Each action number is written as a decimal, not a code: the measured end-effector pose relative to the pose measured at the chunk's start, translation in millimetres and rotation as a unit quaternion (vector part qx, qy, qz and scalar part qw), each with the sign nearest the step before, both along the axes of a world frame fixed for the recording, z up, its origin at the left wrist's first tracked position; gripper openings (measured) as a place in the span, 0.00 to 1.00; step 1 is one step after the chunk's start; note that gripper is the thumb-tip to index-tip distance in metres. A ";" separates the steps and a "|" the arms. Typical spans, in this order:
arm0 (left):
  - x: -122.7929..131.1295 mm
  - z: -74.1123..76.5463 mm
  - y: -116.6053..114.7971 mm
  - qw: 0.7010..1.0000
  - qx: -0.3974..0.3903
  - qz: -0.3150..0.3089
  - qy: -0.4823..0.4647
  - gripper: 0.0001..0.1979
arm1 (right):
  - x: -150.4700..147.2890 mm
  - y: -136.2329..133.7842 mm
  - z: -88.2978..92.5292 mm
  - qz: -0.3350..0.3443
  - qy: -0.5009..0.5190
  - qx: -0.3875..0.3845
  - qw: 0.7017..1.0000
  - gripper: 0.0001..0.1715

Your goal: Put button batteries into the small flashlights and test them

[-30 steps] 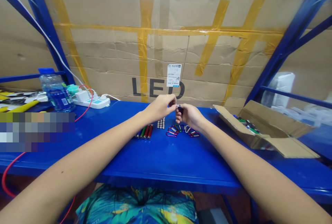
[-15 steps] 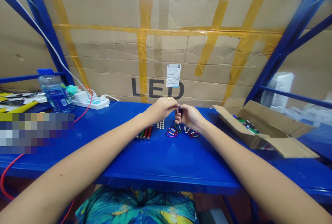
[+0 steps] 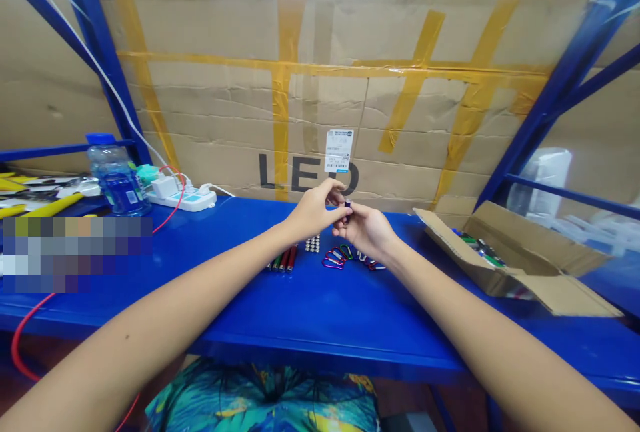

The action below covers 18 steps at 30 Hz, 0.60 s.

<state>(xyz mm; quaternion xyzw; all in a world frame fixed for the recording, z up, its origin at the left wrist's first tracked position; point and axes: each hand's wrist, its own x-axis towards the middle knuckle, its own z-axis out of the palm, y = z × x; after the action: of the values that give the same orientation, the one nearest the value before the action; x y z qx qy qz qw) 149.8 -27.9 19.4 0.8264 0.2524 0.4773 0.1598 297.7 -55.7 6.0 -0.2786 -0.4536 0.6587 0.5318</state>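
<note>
Behind the blue metal counter [image 3: 345,329]: a wide brown cardboard sheet [image 3: 220,112] stands upright, crossed by yellow tape [image 3: 281,99] and printed with black LED lettering [image 3: 303,174]; a white paper label [image 3: 338,151] overlaps the top of the D.
Opened box: on the counter's right, a low brown cardboard box [image 3: 560,289] with spread flaps holds slim green, blue and dark pieces [image 3: 483,251], too small to make out fully.
Bottle: far left, a clear plastic bottle with a blue cap [image 3: 119,182] stands just beside a white plastic power strip [image 3: 193,202].
Right hand: the person's right hand [image 3: 369,229] is raised over the counter, its grip pinching a small dark purple cylinder between thumb and fingers.
Left hand: the person's left hand [image 3: 316,211] meets it from the other side, index finger arched and thumb tip at the cylinder; whether this grip pinches it, I cannot tell.
Tubes: below the left wrist, slim red, green and dark tubes [image 3: 284,260] lie side by side, partly covered by the forearm.
Carabiners: colourful metal carabiners [image 3: 337,257] lie in an arc below the hands.
Silver rounds: small shiny silver rounds [image 3: 313,244] sit in neat rows between tubes and carabiners.
Cylinder: the small dark purple cylinder [image 3: 348,205] is upright between the two hands, its silvery top showing.
</note>
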 end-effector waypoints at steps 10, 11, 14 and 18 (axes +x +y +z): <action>-8.5 10.6 19.1 0.983 -0.114 -0.008 -0.142 0.02 | 1.1 19.3 -18.3 -0.181 -0.271 0.177 0.929 0.04; -12.0 11.7 25.0 0.975 -0.130 -0.004 -0.181 0.02 | 0.6 22.3 -19.4 -0.196 -0.343 0.233 0.889 0.02; -23.5 12.1 42.6 0.948 -0.190 0.027 -0.253 0.01 | -9.4 31.1 -17.2 -0.161 -0.495 0.360 0.774 0.06; -36.7 8.2 57.7 0.935 -0.223 0.073 -0.264 0.04 | -38.6 45.6 -9.1 -0.078 -0.598 0.439 0.666 0.06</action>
<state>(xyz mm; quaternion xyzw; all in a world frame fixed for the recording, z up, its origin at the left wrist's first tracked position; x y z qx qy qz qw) 113.1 29.9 27.6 0.5929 0.3602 0.6203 0.3660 259.1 -10.1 -3.2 -0.3812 -0.8876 0.0318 0.2567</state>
